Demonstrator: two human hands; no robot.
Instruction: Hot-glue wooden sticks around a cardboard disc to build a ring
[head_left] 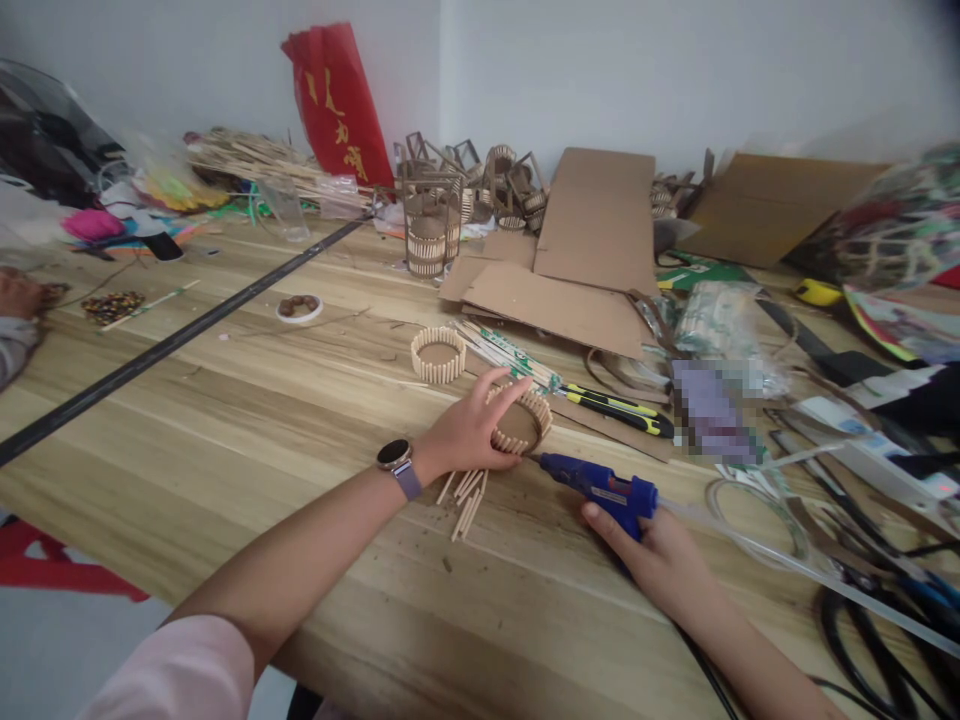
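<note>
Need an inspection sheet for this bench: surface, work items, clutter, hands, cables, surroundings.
Surface: wooden table, dark strip running across its left part, small specks of debris.
Work items: held stick ring; second stick ring behind it; loose sticks in front; blue glue gun, nozzle close to the held ring, contact unclear.
Clutter: cardboard, box cutter, red bag.
Hands: left hand around the held ring; right hand grips the glue gun.
Cables: black cable beneath the right forearm; far end out of view.
Surroundings: pale wall; red stool; another person's hand, left edge.
</note>
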